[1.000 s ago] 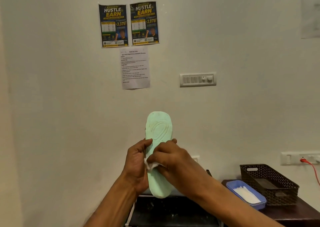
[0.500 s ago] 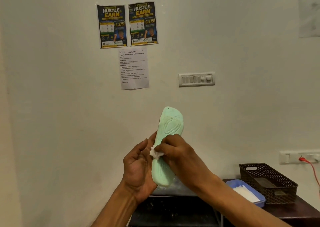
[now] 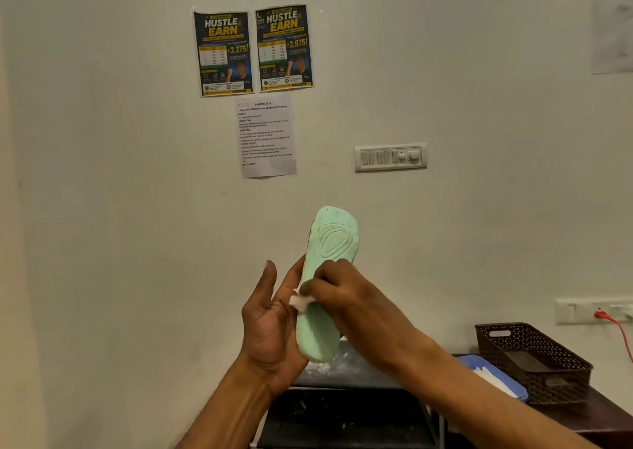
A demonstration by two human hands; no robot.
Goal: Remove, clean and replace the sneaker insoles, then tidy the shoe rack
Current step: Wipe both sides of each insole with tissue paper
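Observation:
A mint-green insole (image 3: 329, 263) stands nearly upright in front of the wall, its moulded underside facing me, tilted a little to the right. My left hand (image 3: 270, 318) supports it from the left and behind, palm toward me with the thumb straight up; the fingers behind it are hidden. My right hand (image 3: 346, 297) lies across the insole's middle and pinches a small white wad of tissue (image 3: 300, 301) against its left edge. No sneaker is in view.
Below the hands is a dark rack top (image 3: 342, 411) with a clear plastic sheet. At the right a blue tray (image 3: 493, 376) holding white wipes sits beside a brown woven basket (image 3: 534, 359) on a wooden table (image 3: 606, 414). A red cable (image 3: 616, 328) hangs from a wall socket.
The insole has tipped from upright to leaning right. My left hand has opened, its thumb now straight up, and my right hand with the tissue has slid up along the insole.

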